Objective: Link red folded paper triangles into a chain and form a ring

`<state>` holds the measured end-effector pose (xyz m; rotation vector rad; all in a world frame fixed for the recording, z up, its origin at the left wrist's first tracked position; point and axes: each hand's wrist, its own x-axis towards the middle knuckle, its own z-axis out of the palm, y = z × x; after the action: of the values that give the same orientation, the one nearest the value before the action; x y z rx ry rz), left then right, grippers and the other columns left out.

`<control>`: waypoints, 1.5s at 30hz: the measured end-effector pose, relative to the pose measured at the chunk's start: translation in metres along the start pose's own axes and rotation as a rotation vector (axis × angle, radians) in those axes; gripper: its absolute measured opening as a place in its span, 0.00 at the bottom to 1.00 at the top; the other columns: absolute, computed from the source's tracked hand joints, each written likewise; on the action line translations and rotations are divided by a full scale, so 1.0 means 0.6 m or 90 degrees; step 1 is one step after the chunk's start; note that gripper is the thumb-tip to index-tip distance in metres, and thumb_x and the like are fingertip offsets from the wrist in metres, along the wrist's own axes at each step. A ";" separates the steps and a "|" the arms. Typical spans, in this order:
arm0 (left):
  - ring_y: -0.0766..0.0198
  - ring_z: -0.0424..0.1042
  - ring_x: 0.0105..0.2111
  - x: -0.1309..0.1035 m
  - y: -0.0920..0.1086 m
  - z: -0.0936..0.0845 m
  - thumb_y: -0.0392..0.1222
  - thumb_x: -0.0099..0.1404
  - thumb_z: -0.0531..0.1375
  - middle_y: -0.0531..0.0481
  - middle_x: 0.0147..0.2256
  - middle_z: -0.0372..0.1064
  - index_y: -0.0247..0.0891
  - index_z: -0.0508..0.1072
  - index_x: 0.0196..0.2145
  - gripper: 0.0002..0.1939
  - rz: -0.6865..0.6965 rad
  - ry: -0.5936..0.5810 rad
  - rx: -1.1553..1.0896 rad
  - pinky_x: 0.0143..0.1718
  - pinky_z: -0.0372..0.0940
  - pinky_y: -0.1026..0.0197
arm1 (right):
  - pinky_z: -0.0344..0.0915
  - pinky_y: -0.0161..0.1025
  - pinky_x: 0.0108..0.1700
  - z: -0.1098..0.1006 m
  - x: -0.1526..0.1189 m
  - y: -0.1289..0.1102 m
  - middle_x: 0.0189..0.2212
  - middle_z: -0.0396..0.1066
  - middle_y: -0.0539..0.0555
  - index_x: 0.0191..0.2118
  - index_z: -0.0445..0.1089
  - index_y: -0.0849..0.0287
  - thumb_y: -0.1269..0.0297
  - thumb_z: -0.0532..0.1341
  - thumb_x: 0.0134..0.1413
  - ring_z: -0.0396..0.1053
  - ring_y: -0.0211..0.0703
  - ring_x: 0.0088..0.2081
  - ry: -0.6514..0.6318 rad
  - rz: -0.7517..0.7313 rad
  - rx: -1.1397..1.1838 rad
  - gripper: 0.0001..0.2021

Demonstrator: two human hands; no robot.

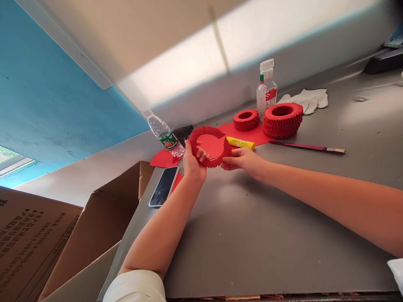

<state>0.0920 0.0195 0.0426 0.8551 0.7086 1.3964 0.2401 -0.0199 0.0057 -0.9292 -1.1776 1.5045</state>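
Observation:
A red toothed paper ring (pixel 206 131) is held up over the grey table between my two hands, with a gap in its loop at the upper right. My left hand (pixel 195 161) is closed round its left side, thumb outside and fingers through the opening. Pinched in my right hand (pixel 237 160) is the ring's right end. Behind it lie a yellow glue tube (pixel 240 143) and a sheet of red paper (pixel 228 129). A small stacked red ring (pixel 246 120) and a taller stacked red ring (pixel 282 121) rest on or beside that sheet.
A tilted-looking water bottle (pixel 166 136) and a phone (pixel 164 186) are at left, near an open cardboard box (pixel 97 218). Farther back stand clear bottles (pixel 267 90) by a white glove (pixel 307 100). A thin dark red stick-like tool (pixel 307 147) lies at right.

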 end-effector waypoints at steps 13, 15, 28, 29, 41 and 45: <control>0.64 0.69 0.24 0.007 -0.004 -0.011 0.53 0.61 0.46 0.51 0.22 0.66 0.37 0.66 0.37 0.18 -0.101 -0.150 0.113 0.32 0.63 0.61 | 0.62 0.35 0.32 -0.018 0.008 -0.027 0.21 0.64 0.48 0.33 0.65 0.58 0.59 0.56 0.51 0.63 0.35 0.25 0.156 -0.106 0.137 0.08; 0.67 0.65 0.20 0.007 0.000 -0.011 0.58 0.60 0.47 0.54 0.19 0.62 0.37 0.66 0.35 0.21 -0.105 -0.160 0.194 0.28 0.62 0.63 | 0.61 0.35 0.30 -0.017 0.005 -0.029 0.21 0.62 0.48 0.31 0.66 0.58 0.50 0.55 0.51 0.62 0.34 0.24 0.157 -0.126 0.043 0.15; 0.74 0.51 0.15 -0.002 -0.009 -0.008 0.55 0.56 0.55 0.56 0.16 0.55 0.35 0.62 0.19 0.20 -0.140 -0.169 0.400 0.20 0.54 0.68 | 0.58 0.31 0.22 0.002 -0.008 -0.022 0.24 0.64 0.48 0.36 0.68 0.58 0.57 0.56 0.50 0.59 0.31 0.22 0.129 -0.208 -0.186 0.11; 0.74 0.51 0.15 -0.003 -0.009 -0.007 0.55 0.56 0.55 0.56 0.16 0.55 0.35 0.62 0.19 0.20 -0.145 -0.169 0.401 0.20 0.53 0.68 | 0.57 0.31 0.22 0.002 -0.007 -0.020 0.23 0.64 0.48 0.34 0.68 0.59 0.57 0.56 0.50 0.59 0.31 0.22 0.131 -0.215 -0.205 0.11; 0.74 0.46 0.15 0.000 -0.009 -0.007 0.53 0.55 0.56 0.58 0.14 0.48 0.36 0.57 0.17 0.20 -0.148 -0.192 0.434 0.18 0.47 0.68 | 0.57 0.35 0.28 0.005 -0.009 -0.020 0.25 0.66 0.49 0.31 0.68 0.60 0.62 0.54 0.51 0.60 0.34 0.25 0.131 -0.258 -0.323 0.09; 0.74 0.45 0.15 0.000 -0.011 -0.009 0.53 0.56 0.56 0.59 0.14 0.46 0.36 0.57 0.17 0.20 -0.136 -0.221 0.446 0.18 0.44 0.67 | 0.56 0.35 0.27 0.005 -0.009 -0.021 0.23 0.64 0.49 0.28 0.65 0.60 0.62 0.54 0.50 0.59 0.35 0.25 0.140 -0.248 -0.374 0.08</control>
<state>0.0911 0.0204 0.0342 1.4752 0.9977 0.7670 0.2414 -0.0252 0.0189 -1.1307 -1.5618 0.7307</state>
